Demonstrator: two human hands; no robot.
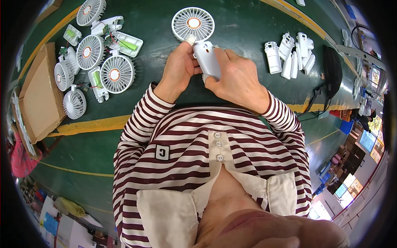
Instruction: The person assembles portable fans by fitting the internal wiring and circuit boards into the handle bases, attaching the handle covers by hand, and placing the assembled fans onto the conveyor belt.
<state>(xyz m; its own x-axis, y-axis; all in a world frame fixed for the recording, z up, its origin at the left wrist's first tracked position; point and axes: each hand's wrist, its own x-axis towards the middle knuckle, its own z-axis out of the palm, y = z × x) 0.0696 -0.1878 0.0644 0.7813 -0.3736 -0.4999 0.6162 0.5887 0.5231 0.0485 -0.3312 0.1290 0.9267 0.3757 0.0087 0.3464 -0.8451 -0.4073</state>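
Observation:
A white handheld fan is between my hands, its round grille (193, 23) with an orange ring at the centre pointing away from me. My right hand (240, 76) is closed around the right side of its smooth white handle (209, 62). My left hand (178, 68) grips the left side of the handle near the neck, a white covering on one fingertip by the grille. The undersides of the fan and some of my fingers are hidden.
Several white fans (118, 74) lie at the left, some with handles exposing green parts and wires, beside a cardboard box (43, 97). Several white handle shells (273, 58) are grouped at the right, near a black strapped item (332, 72). Yellow tape (97, 125) edges the green table.

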